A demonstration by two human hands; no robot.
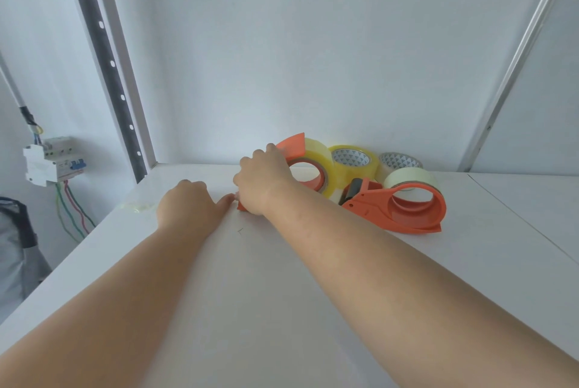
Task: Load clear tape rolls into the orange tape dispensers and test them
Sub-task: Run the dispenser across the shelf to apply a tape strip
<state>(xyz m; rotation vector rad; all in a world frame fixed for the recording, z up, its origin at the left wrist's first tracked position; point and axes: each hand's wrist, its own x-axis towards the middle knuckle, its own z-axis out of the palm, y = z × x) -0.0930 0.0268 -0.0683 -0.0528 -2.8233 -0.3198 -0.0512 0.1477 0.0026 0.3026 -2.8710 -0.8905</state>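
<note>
My right hand (261, 177) grips an orange tape dispenser (308, 173) loaded with a yellowish clear tape roll, its nose pressed down on the white table (282, 293). My left hand (188, 202) lies flat on the table just left of the dispenser's nose, thumb touching it. A second orange dispenser (404, 209) with a pale clear roll (410, 179) in it lies on its side to the right. Two loose clear tape rolls (352, 162) (399, 162) stand against the back wall behind them.
A crumpled strip of used tape (139, 206) sits near the table's left edge. Left of the table hang a circuit breaker box (51, 162) and coloured wires. A seam in the tabletop (517, 215) runs along the right side.
</note>
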